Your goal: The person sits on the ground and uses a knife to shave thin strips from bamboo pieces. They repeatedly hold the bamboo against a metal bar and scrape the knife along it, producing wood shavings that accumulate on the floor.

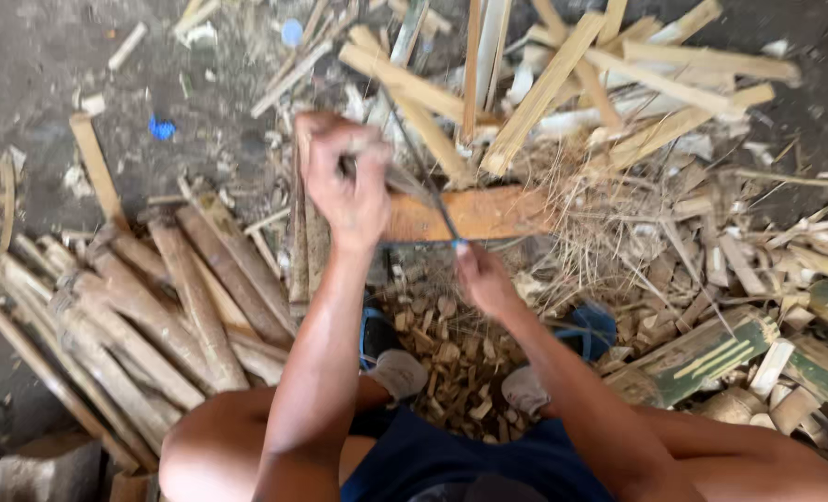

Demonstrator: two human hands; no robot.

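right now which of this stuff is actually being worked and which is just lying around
In hand:
- left hand gripping a bamboo strip
- right hand holding a thin blade
- wooden block beneath

Lying about:
- brown bamboo slats
- pale split sticks
- green bamboo pieces
- chips
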